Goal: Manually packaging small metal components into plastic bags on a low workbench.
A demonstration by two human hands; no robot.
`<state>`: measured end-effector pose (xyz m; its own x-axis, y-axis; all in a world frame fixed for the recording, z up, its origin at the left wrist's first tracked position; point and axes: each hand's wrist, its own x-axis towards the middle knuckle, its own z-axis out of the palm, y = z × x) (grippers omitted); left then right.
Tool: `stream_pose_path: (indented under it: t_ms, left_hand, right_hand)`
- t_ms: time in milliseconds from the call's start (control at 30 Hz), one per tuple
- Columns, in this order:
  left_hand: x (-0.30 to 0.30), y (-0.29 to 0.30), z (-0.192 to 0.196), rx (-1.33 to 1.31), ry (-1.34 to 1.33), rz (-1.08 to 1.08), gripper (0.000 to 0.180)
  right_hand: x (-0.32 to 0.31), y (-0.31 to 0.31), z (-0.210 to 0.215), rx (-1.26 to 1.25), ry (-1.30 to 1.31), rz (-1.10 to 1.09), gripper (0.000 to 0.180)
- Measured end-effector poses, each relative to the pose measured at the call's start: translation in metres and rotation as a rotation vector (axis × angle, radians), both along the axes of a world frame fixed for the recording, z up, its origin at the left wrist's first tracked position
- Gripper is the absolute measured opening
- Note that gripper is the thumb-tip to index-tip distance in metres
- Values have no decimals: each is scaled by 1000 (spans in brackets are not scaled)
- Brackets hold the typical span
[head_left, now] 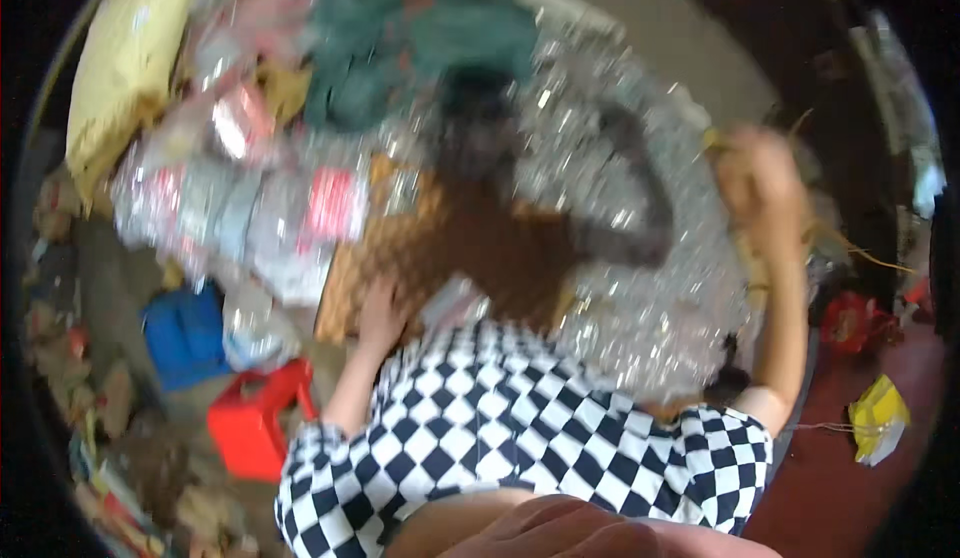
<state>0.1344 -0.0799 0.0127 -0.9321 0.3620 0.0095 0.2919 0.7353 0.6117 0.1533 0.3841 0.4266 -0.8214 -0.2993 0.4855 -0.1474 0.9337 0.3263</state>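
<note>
Picture blurred; left hand (380,308) rests flat, fingers apart, on a brown woven mat (400,243) beside a small clear packet (452,303); right hand (762,183) raised at the right, closed on pale straw strands (850,243); shiny clear plastic sheet (640,298) between them; red stool (255,423) lower left.

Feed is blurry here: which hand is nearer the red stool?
Left. The left hand is just up and right of the red stool; the right hand is raised far across.
</note>
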Motion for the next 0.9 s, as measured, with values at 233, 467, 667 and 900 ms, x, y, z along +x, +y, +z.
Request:
stream_pose_path:
  t_ms: [233, 467, 667, 900]
  left_hand:
    - [49, 30, -31, -297, 61, -533, 83]
    - [-1, 80, -62, -323, 125, -642, 56]
    - [-34, 95, -73, -159, 95, -546, 24]
    - [-90, 124, -79, -100, -101, -239, 18]
  right_hand:
    - [246, -48, -284, -906, -1010, -738, 32]
    - [226, -71, -293, -875, -844, -653, 30]
    - [133, -26, -325, -1074, -447, -478, 31]
    - [13, 80, -407, -611, -274, -802, 32]
